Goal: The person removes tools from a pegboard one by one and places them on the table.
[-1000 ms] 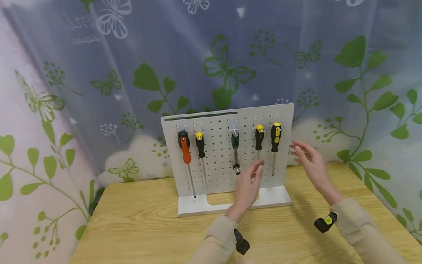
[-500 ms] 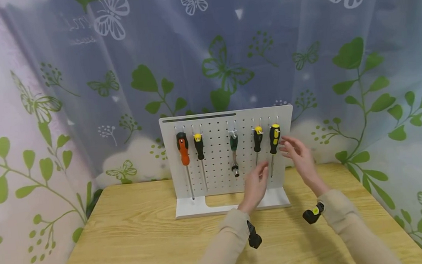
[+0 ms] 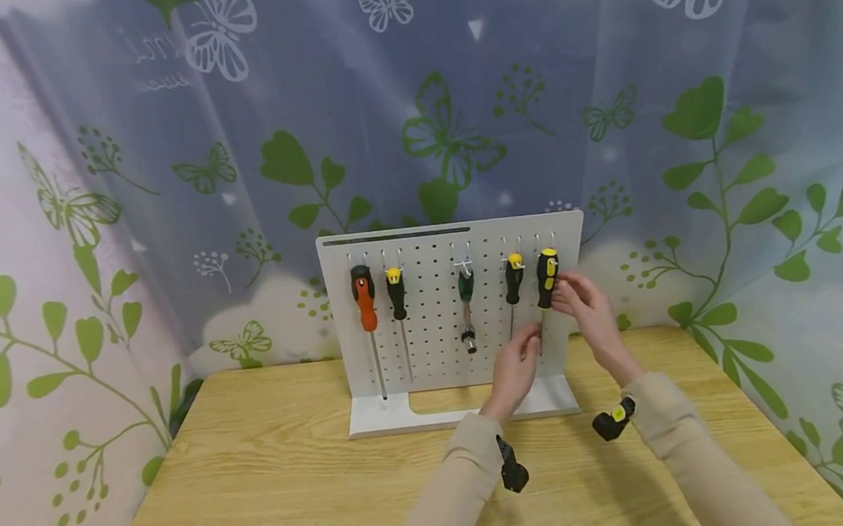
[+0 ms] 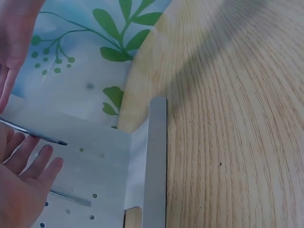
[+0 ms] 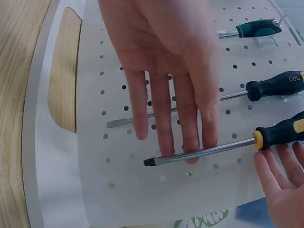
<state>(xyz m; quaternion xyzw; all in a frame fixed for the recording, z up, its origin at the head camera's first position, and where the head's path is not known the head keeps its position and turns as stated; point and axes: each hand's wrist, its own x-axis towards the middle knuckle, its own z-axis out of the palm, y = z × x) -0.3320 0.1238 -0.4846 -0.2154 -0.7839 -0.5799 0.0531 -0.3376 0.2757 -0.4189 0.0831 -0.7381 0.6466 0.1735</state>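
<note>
A flat-blade screwdriver [image 3: 547,279] with a black and yellow handle hangs at the right end of the white pegboard [image 3: 495,294]. My right hand [image 3: 592,315] comes in from the right, its fingertips right at the lower part of that handle. Lower down, my left hand [image 3: 514,372] reaches up to the metal shank [image 5: 213,151]. The left fingers are extended, and the shank crosses over their tips in the right wrist view. Neither hand curls round the tool. Just left of it hangs a second screwdriver [image 3: 515,280], black with a yellow top, its blade partly behind my left hand.
On the same pegboard hang a green-handled ratchet-like tool [image 3: 466,292], a black screwdriver with yellow top [image 3: 397,294] and an orange and black screwdriver [image 3: 366,301]. The board's white base [image 3: 382,417] stands on a wooden table [image 3: 275,476]. A patterned curtain [image 3: 345,77] hangs behind.
My right hand has moved left to the rightmost screwdriver's handle. My left hand has moved right to its shank. The tools still hang in place.
</note>
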